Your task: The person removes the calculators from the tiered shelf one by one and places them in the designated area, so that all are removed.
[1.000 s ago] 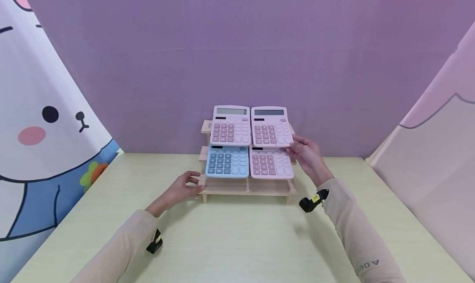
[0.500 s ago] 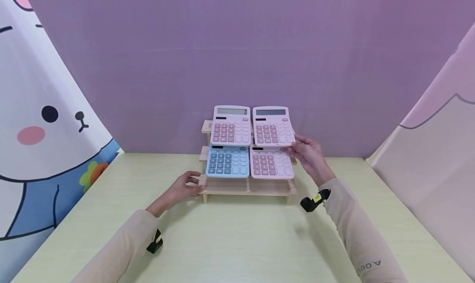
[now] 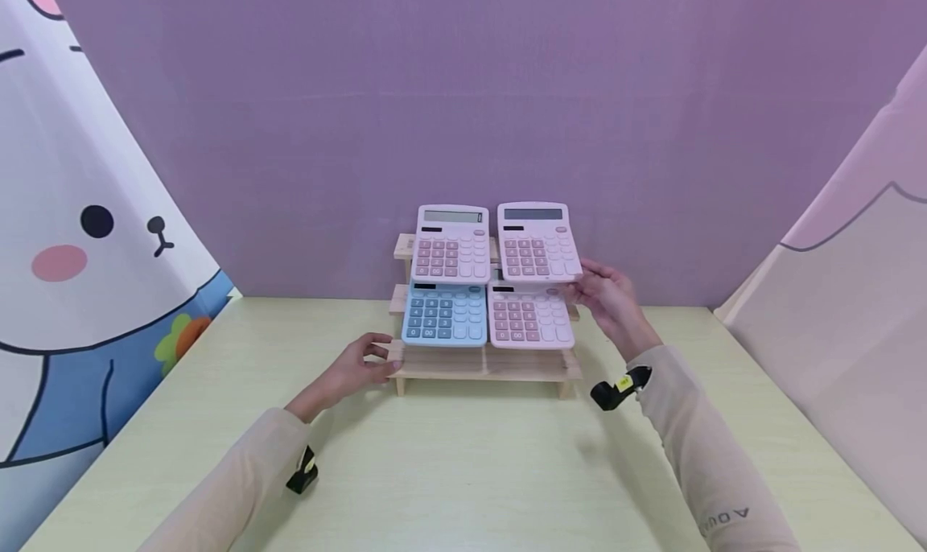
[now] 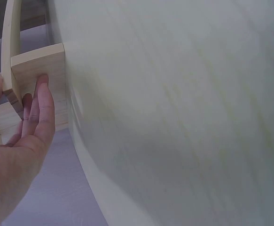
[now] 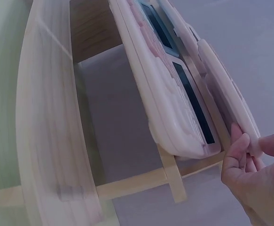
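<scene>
My right hand (image 3: 610, 301) pinches the lower right corner of the upper right pink calculator (image 3: 537, 242), thumb on top and fingers beneath, as the right wrist view shows. This calculator sits slightly tilted at the top of a stepped wooden rack (image 3: 478, 364). A second pink calculator (image 3: 452, 246) stands to its left, its display reading 0. On the step below are a blue calculator (image 3: 445, 317) and another pink calculator (image 3: 531, 319). My left hand (image 3: 356, 367) grips the left end of the rack's lowest board, with its fingers under the board (image 4: 12, 61) in the left wrist view.
The rack stands on a pale wooden table (image 3: 463, 463) before a purple backdrop (image 3: 463, 93). A cloth with a cartoon figure (image 3: 87, 278) hangs at the left and a pink-and-white cloth (image 3: 854, 294) at the right. A black wrist camera (image 3: 620, 387) hangs from the right sleeve.
My right hand has moved the upper right calculator to the right and slightly up, widening the gap to its left neighbour. My left hand stays in place on the rack.
</scene>
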Tool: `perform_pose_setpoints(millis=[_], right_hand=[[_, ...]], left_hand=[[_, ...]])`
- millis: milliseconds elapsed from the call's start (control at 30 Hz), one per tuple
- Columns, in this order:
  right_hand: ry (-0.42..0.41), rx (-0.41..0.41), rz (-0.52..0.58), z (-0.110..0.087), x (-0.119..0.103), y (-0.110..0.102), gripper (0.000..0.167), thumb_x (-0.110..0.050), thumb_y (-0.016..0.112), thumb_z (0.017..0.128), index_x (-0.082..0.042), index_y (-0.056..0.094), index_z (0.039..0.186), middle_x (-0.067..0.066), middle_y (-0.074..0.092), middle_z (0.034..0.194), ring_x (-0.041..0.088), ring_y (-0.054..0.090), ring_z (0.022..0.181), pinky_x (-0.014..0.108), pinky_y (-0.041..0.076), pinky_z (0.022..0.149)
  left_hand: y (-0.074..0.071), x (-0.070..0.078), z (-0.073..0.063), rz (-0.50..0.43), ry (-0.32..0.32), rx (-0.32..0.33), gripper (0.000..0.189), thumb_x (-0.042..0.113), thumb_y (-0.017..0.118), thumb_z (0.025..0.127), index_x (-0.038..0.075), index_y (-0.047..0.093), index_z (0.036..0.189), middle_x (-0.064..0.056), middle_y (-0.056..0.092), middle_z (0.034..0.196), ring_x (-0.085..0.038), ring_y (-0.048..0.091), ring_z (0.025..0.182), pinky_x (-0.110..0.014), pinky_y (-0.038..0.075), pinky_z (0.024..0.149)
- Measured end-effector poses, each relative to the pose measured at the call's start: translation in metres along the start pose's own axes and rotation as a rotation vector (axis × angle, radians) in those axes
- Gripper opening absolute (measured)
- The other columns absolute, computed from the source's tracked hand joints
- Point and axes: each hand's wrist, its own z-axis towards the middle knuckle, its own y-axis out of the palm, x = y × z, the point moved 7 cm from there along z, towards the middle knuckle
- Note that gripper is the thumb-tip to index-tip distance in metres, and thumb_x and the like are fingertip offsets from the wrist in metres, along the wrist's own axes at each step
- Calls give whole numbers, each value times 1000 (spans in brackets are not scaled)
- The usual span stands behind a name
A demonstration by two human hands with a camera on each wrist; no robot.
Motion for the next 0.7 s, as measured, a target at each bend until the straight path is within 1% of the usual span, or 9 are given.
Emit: perform_pose_setpoints(millis=[167,300,433,600,700], right_hand=[[-5,-6,-1,0,-2,-3,49,8,40,90,6,28,138,6,55,99,12,56,75,19,52,73],[-17,-12,2,-2,-3,-6,43,9,40,90,6,33,133,5,56,96,12,56,76,19,52,73],[-22,-7,-4,-4,-3,-12,38,9,40,89,2,37,127,4,57,96,12,57,77,19,53,74],[-22,9,5,-6,-6,-19,41,9,41,89,2,36,129,4,56,98,12,58,77,19,53,75],[-26,8,9,-7,-7,-24,39,9,40,90,2,36,128,5,55,99,12,58,78,19,53,75]], left_hand=[[0,1,-1,2,8,1,62,19,64,86,-3,31,134,-22,46,116,-20,61,92,-34,57,80],[1,4,-2,2,11,0,62,19,64,86,-3,31,134,-23,46,116,-21,61,92,-34,57,79],[0,3,-2,2,11,0,62,20,64,86,-4,31,134,-23,46,116,-21,61,92,-34,57,79],[0,2,-1,-5,11,-4,63,20,64,86,-4,31,134,-23,46,116,-21,61,93,-34,56,80],[0,1,-1,-12,8,-5,63,20,64,86,-3,31,135,-22,46,117,-20,60,92,-34,56,80]])
